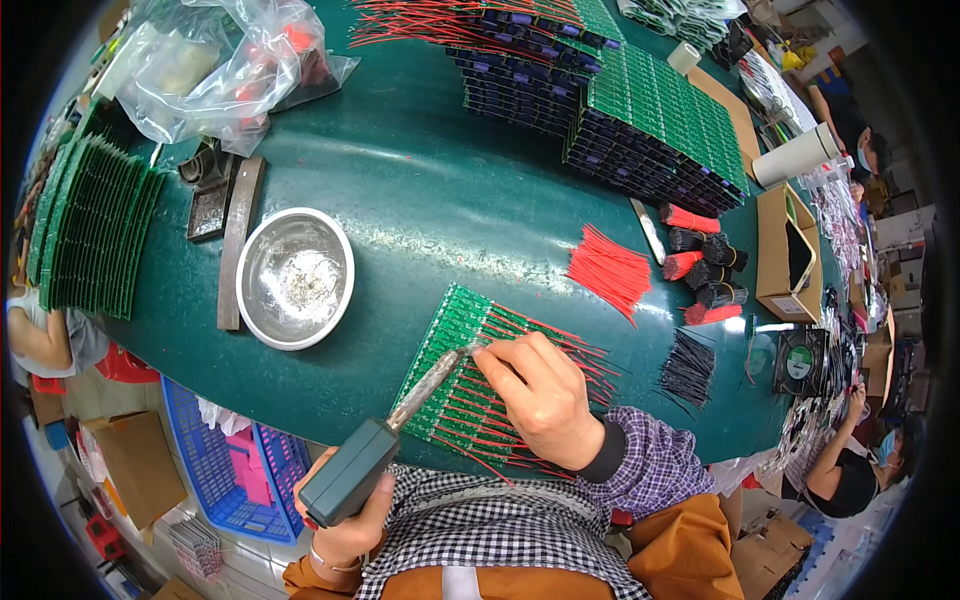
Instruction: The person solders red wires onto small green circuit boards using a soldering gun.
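My left hand (352, 520) is wrapped round the dark green handle of a soldering iron (352, 470). Its long, stained metal barrel slants up to the right, and the tip touches or hovers just over a green circuit board panel (432, 358). Right at that tip, the thumb and forefinger of my right hand (545, 400) are pinched together, apparently on the end of a red wire; the fingers hide most of it. Rows of red wires (480, 408) stick out from the panel toward the right, partly under my right hand.
A white-rimmed metal bowl (345, 270) stands left of the panel, beside a metal bar (240, 245). Loose red wires (610, 272) and black wires (687, 368) lie right. Stacked boards (660, 120) rise at the back; more boards (95, 220) stand far left. A cardboard box (785, 255) sits right.
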`<state>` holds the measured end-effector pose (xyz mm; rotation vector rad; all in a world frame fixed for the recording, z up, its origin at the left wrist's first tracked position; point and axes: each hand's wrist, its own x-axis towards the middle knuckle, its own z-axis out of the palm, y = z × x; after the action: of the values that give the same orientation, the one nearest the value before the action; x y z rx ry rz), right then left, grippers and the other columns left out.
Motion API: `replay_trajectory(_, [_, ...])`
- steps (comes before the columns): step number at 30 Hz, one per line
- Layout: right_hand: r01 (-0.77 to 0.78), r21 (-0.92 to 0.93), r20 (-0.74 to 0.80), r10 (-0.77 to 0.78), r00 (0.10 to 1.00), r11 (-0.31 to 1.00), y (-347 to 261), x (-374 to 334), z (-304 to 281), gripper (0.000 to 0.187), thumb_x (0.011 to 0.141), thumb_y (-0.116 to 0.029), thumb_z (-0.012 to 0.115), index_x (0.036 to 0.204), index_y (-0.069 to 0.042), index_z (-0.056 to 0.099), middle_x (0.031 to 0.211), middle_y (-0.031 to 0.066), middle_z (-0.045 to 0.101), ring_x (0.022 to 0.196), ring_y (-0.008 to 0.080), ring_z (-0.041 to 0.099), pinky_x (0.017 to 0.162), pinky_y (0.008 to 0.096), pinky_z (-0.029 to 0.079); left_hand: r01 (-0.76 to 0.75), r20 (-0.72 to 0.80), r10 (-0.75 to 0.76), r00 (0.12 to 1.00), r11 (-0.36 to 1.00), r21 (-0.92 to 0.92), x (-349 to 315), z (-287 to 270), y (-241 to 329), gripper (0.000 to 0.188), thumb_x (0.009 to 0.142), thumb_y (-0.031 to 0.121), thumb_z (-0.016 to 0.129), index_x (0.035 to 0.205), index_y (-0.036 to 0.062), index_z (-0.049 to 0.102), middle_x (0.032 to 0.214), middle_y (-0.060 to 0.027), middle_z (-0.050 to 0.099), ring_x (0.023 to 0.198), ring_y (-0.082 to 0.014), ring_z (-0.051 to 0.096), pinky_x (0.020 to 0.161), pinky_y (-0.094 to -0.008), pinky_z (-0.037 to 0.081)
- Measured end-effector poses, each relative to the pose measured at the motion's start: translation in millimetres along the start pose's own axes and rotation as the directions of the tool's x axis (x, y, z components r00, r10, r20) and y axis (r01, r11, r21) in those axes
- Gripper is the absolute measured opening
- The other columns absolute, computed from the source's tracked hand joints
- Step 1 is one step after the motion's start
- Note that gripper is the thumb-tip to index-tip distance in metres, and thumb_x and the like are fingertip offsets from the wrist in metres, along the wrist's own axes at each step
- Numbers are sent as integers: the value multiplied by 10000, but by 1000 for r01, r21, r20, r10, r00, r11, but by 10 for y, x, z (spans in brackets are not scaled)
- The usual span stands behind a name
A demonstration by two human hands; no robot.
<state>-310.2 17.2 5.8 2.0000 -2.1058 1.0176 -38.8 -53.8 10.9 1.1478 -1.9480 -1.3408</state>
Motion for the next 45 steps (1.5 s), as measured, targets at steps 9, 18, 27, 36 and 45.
replay_trajectory(9, [-1, -6, -4, 1, 1000, 1000, -6, 6, 8, 358, 706, 46, 729, 1063, 52, 745, 981, 129, 694, 829, 271, 668, 683, 379, 565, 8, -15, -8, 1000, 1000, 18, -53, -12, -63, 250, 749, -4, 807, 990, -49, 756, 865, -156, 705, 696, -287, 673, 620, -369, 523])
replay_trajectory(18, [-7, -10, -14, 7, 1000, 1000, -2, -12, 20, 350, 703, 51, 733, 1053, 56, 746, 979, 132, 697, 828, 274, 671, 685, 382, 568, -50, 13, 50, 999, 998, 29, 38, 26, 13, 255, 758, 6, 815, 1003, -43, 764, 875, -153, 714, 718, -287, 687, 628, -360, 534])
replay_trajectory(27, [-1, -15, -21, 1, 1000, 1000, 10, -18, 26, 344, 708, 50, 740, 1052, 57, 742, 979, 129, 699, 826, 269, 670, 678, 378, 567, 23, -67, -21, 998, 999, 39, -107, -86, -95, 337, 774, -3, 814, 1100, -51, 745, 1022, -178, 726, 839, -280, 696, 729, -353, 548])
replay_trajectory(36, [0, 3, -17, 0, 1000, 1000, -14, -2, 6, 318, 721, 51, 747, 1038, 53, 735, 970, 126, 694, 825, 269, 669, 682, 378, 568, -285, -626, 171, 760, 955, -84, 179, -424, -44, 330, 949, -17, 684, 1264, -111, 667, 1165, -120, 727, 697, -74, 526, 607, -235, 387])
replay_trajectory(45, [8, 5, -38, -8, 999, 1000, 8, -5, 24, 331, 711, 55, 742, 1042, 52, 738, 952, 125, 693, 813, 270, 669, 671, 375, 566, 8, -232, -45, 972, 987, -161, -69, -174, 54, 409, 844, -14, 799, 1236, -61, 693, 1067, -122, 747, 762, -158, 670, 693, -287, 535])
